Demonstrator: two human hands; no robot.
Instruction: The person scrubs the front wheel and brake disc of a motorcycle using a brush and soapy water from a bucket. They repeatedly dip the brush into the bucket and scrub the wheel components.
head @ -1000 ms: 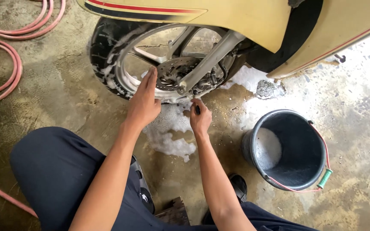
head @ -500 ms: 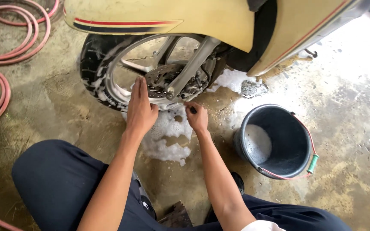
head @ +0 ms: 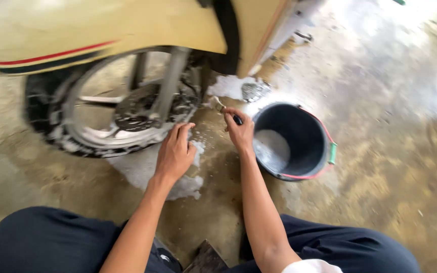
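Head view, looking down past dark trouser knees at a wet concrete floor [head: 390, 151].

Left hand [head: 174, 154]: centre of frame, fingers spread loosely and pointing up toward the wheel, empty. Fingertips sit at the lower rim of the wheel; whether they touch it, cannot tell — motion blur.

Right hand [head: 239, 132]: just right of centre, closed around a small brush [head: 223, 108] with a dark handle. The pale bristle end pokes up and left from the fist, close to the wheel's right edge. The hands are apart, a strip of wet floor between them.

Wheel [head: 122, 108]: upper left of frame, a soapy scooter front wheel with a black tyre, pale spokes and a dark disc at the hub. Cream mudguard [head: 102, 30] with a red and dark stripe arches over it across the top of the frame.

Foam patch [head: 147, 169]: on the floor under the left hand and wrist. Another clump lies at top centre beside a grey sponge-like lump [head: 253, 91].

Black bucket [head: 292, 141]: right of centre, just beside the right hand; red rim line, green grip on the handle, pale water inside.
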